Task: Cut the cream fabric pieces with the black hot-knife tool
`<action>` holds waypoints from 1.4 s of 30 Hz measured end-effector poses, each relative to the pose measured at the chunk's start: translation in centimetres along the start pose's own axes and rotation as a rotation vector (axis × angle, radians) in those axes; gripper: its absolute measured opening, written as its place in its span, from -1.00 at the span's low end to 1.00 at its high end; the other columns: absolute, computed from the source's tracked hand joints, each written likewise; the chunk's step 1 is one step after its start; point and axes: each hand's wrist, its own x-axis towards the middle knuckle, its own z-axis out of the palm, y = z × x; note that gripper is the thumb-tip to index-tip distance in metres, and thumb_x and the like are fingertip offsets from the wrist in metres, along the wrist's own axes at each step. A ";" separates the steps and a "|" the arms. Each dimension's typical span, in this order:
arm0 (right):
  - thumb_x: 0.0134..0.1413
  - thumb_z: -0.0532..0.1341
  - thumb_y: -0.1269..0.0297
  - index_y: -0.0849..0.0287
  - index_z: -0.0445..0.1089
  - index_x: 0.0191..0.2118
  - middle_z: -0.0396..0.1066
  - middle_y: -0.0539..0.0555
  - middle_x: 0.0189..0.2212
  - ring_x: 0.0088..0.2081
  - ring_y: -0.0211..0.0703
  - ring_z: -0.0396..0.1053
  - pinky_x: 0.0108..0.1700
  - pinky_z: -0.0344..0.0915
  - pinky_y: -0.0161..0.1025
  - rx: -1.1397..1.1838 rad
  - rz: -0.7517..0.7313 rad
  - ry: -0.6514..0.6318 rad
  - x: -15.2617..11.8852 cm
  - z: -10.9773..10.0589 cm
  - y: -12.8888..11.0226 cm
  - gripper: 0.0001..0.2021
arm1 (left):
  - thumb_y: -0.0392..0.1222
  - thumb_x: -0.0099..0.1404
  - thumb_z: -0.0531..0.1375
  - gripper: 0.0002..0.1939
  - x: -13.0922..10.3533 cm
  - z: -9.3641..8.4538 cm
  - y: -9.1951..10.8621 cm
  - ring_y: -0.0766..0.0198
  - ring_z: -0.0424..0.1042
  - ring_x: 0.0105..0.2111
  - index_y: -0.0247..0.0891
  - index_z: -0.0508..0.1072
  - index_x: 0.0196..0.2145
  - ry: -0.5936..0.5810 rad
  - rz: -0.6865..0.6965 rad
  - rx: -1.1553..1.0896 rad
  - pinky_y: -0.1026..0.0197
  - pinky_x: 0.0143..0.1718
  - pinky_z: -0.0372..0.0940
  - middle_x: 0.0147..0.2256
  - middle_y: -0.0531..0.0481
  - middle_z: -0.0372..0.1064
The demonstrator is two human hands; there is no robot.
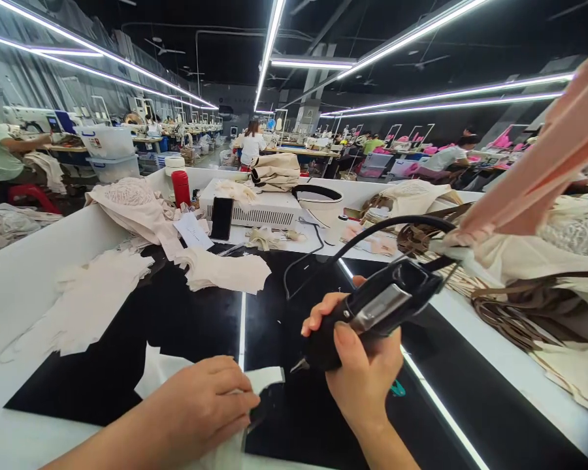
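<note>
My right hand (pixel 360 356) is wrapped round a black corded handheld tool (pixel 372 313) with a silver plate on its side. Its pointed metal tip (pixel 298 366) aims down and left, close to the right end of a white fabric piece (pixel 164 371); whether it touches the cloth I cannot tell. Over that piece lies my left hand (pixel 210 405), fingers curled and closed on the cloth, the thumb hidden. A pink fabric strip (pixel 524 163) is tied near the tool's rear end, where the black cable (pixel 382 225) leaves it.
Under my hands is a glossy black board (pixel 196 326). Cut fabric pieces (pixel 98 294) lie left, more (pixel 228 269) behind. At the back stand a phone (pixel 221 219), a red bottle (pixel 180 188) and a white vented box (pixel 255 212). Fabric bundles (pixel 534 300) crowd the right.
</note>
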 end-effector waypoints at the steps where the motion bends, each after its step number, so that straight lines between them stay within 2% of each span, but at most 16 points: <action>1: 0.23 0.38 0.23 -0.08 0.35 0.14 0.42 -0.05 -0.31 -0.45 -0.23 0.40 -0.45 0.46 -0.27 0.010 -0.001 -0.011 -0.1 0.1 0.2 -0.60 | -0.28 0.55 0.08 -0.83 0.5 0.4 -0.3 0.24 0.50 -0.18 -0.29 0.46 -0.04 0.003 0.002 0.026 0.11 0.09 0.43 -0.17 -0.05 0.50; 5: 0.24 0.37 0.20 -0.08 0.36 0.11 0.42 -0.06 -0.31 -0.45 -0.26 0.40 -0.44 0.46 -0.31 0.033 0.000 -0.046 -0.4 0.6 0.9 -0.64 | -0.26 0.51 0.15 -0.82 2.3 2.4 -1.4 0.18 0.51 -0.17 -0.29 0.45 0.02 -0.014 0.036 0.158 -0.04 0.12 0.42 -0.16 -0.05 0.49; 10: 0.25 0.38 0.16 -0.05 0.39 -0.02 0.42 -0.07 -0.31 -0.45 -0.29 0.39 -0.44 0.46 -0.33 0.030 -0.003 -0.048 -0.2 0.8 1.3 -0.75 | -0.15 0.46 0.25 -0.76 2.7 4.0 -2.2 0.18 0.50 -0.17 -0.24 0.44 0.03 -0.005 0.032 0.229 0.02 0.07 0.44 -0.16 -0.01 0.47; 19: 0.25 0.39 0.16 -0.08 0.33 0.17 0.41 -0.05 -0.29 -0.43 -0.27 0.39 -0.44 0.46 -0.33 0.060 0.008 -0.052 -0.6 0.7 1.6 -0.57 | -0.17 0.57 0.09 -0.80 1.8 4.0 -2.0 0.24 0.50 -0.17 -0.25 0.45 0.01 0.019 0.025 0.222 0.11 0.07 0.39 -0.15 0.01 0.50; 37: 0.26 0.38 0.18 -0.07 0.32 0.16 0.42 -0.04 -0.29 -0.42 -0.27 0.39 -0.43 0.47 -0.32 0.072 0.028 -0.065 -1.0 1.0 1.4 -0.59 | -0.17 0.60 0.03 -0.77 1.5 4.2 -2.0 0.29 0.52 -0.13 -0.24 0.46 0.01 0.069 0.018 0.212 0.12 0.15 0.35 -0.12 0.03 0.54; 42: 0.26 0.37 0.17 -0.07 0.31 0.17 0.41 -0.05 -0.29 -0.42 -0.25 0.40 -0.42 0.46 -0.30 0.067 0.027 -0.072 -1.1 1.1 1.4 -0.58 | -0.17 0.58 0.08 -0.80 1.3 4.3 -2.0 0.30 0.51 -0.10 -0.22 0.45 0.03 0.047 0.011 0.217 0.13 0.18 0.33 -0.11 0.03 0.53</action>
